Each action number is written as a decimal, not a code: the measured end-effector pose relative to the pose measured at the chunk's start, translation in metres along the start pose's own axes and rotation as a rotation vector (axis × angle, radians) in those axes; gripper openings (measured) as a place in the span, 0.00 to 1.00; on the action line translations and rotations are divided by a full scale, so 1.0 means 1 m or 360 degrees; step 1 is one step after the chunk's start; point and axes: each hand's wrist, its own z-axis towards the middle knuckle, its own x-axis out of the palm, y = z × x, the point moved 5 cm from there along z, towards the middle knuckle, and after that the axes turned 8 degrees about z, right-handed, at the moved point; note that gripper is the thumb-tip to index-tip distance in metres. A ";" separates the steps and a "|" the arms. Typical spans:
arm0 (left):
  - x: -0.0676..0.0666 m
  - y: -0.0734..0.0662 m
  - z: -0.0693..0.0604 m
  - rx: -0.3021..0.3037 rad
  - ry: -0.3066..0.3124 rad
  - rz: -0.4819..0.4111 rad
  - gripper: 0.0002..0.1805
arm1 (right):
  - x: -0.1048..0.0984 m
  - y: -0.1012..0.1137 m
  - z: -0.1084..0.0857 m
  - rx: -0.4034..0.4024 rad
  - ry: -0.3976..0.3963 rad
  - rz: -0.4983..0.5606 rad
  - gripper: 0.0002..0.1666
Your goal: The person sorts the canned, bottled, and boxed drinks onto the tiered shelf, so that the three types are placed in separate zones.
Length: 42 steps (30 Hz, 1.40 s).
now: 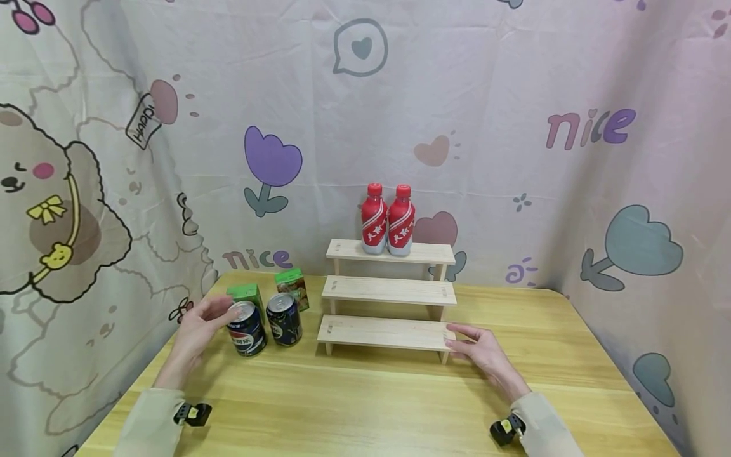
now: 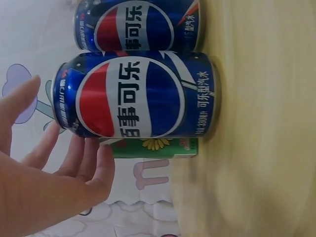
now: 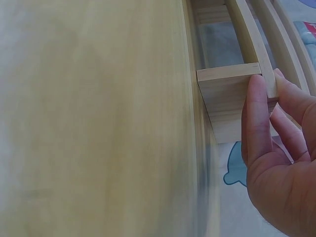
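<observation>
My left hand (image 1: 197, 330) is at the nearer-left blue cola can (image 1: 247, 330), with its thumb by the can's top. In the left wrist view, the hand (image 2: 59, 173) has its fingers spread and lightly bent beside the upright can (image 2: 133, 96); whether they touch it I cannot tell. The right hand (image 1: 482, 352) pinches the right end of the bottom step of a three-tier wooden shelf (image 1: 382, 332). Seen from the right wrist, that hand (image 3: 281, 148) has thumb and fingers on either side of the board (image 3: 254, 44).
Another cola can (image 1: 284, 320) stands right of the first. Two green cartons, one left (image 1: 247, 292) and one right (image 1: 292, 289), are behind the cans. Two red bottles, left (image 1: 374, 220) and right (image 1: 401, 222), stand on the top tier. Patterned cloth (image 1: 485, 76) hangs behind the wooden table (image 1: 354, 406).
</observation>
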 end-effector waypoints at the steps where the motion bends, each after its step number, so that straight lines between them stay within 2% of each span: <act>1: 0.001 0.001 0.000 -0.0006 0.0030 0.0019 0.39 | 0.000 0.000 0.000 0.0001 -0.0001 0.0002 0.32; 4: 0.005 0.004 -0.001 -0.0007 0.0111 0.0068 0.42 | 0.000 0.000 0.001 0.0006 0.0005 -0.0003 0.32; 10: 0.015 0.008 -0.002 0.0070 0.0212 0.0080 0.45 | 0.000 0.000 0.000 -0.0001 0.0012 -0.0013 0.31; 18: 0.025 0.017 -0.002 -0.0019 0.0270 0.0064 0.56 | 0.001 0.001 -0.001 -0.0006 0.0019 -0.0007 0.31; 23: 0.031 0.019 -0.002 -0.0056 0.0257 0.0031 0.59 | 0.000 0.001 -0.001 -0.0009 0.0018 0.0001 0.31; 30: 0.031 0.019 -0.001 -0.0073 0.0195 0.0011 0.58 | 0.000 0.001 -0.001 -0.0013 0.0016 0.0005 0.32; 42: 0.025 0.018 -0.003 -0.0044 0.0118 0.0106 0.58 | 0.000 0.000 0.000 -0.0023 0.0013 0.0014 0.32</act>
